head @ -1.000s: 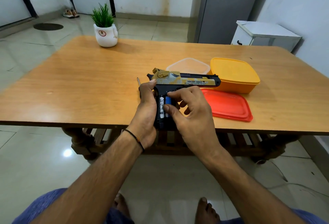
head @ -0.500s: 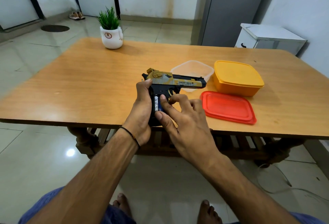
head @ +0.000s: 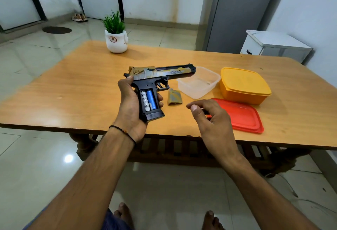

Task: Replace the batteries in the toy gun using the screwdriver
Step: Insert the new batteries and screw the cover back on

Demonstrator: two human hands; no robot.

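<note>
black toy gun (head: 145,84) gripped in left hand (head: 129,105) | two batteries (head: 150,99) seated | right hand (head: 213,122) fingers (head: 209,104) loosely curled, empty

Left grip (head: 130,105) holds toy gun (head: 151,77), batteries (head: 148,100) exposed.

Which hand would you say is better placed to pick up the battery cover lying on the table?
Right. The right hand hovers, apparently empty, near the battery cover, while the left hand grips the toy gun, batteries exposed.
</note>
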